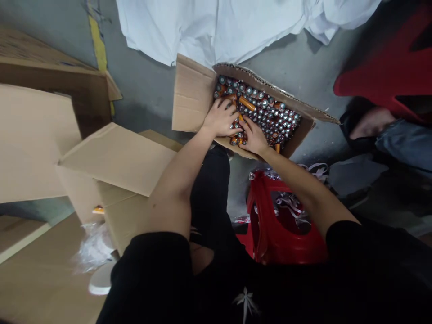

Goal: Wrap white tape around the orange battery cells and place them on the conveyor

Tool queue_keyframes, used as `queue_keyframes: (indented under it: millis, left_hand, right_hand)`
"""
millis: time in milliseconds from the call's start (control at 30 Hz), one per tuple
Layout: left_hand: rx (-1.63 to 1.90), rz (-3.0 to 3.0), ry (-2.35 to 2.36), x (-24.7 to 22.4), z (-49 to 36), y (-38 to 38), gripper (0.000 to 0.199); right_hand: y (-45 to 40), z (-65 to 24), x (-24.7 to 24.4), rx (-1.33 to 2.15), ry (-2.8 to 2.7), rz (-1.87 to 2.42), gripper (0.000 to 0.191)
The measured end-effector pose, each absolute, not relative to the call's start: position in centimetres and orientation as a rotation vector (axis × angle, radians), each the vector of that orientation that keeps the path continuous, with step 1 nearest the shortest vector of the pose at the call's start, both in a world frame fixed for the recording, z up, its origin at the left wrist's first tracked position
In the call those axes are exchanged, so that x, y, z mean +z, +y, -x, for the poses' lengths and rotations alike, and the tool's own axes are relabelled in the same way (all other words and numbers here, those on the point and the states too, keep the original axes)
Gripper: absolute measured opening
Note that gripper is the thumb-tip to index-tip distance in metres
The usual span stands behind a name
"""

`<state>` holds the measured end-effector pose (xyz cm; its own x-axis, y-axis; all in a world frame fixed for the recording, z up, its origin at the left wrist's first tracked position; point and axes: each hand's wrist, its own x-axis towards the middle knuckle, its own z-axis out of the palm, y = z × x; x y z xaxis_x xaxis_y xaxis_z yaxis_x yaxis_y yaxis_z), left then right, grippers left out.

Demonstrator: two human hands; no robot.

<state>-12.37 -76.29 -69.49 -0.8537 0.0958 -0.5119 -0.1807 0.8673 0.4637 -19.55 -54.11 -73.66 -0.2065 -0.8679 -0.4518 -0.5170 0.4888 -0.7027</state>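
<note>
A cardboard box with raised flaps stands on the floor, packed with batteries. Most of them stand upright with their metal ends up; an orange battery lies on its side on top. My left hand rests on the batteries at the near left part of the box, fingers spread. Beside it, my right hand reaches over the near wall, its fingers apart and touching batteries near an orange one. Both hands are close together, and my palms hide what lies under them.
A red plastic stool stands near my right side, with pale strips about it. Open cardboard boxes fill the left, with a clear plastic bag. White cloth hangs beyond the box. Another person's foot is at right, by another red stool.
</note>
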Motion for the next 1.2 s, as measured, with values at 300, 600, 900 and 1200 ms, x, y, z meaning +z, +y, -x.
queue_keyframes:
  millis: [300,600,900,1200]
  left_hand:
    - [0.48,-0.126,2.402,-67.1,10.4,-77.1,0.089]
    - [0.506,-0.056,2.352,-66.7,11.2,-76.0,0.072]
    - [0.393,-0.089,2.366,-67.0,11.2,-75.4,0.055]
    - [0.531,-0.255,2.405,-68.7,10.6,-74.9,0.043]
  right_hand:
    - [-53.5,18.3,-74.1,-0.553,1.963,1.087,0.077]
    - [-54.0,18.5,-73.7,-0.478,1.951,1.132,0.078]
    - [-54.4,18.4,-73.3,-0.467,1.892,1.14,0.066]
    - [-53.7,16.9,-72.3,-0.452,1.922,1.051,0.064]
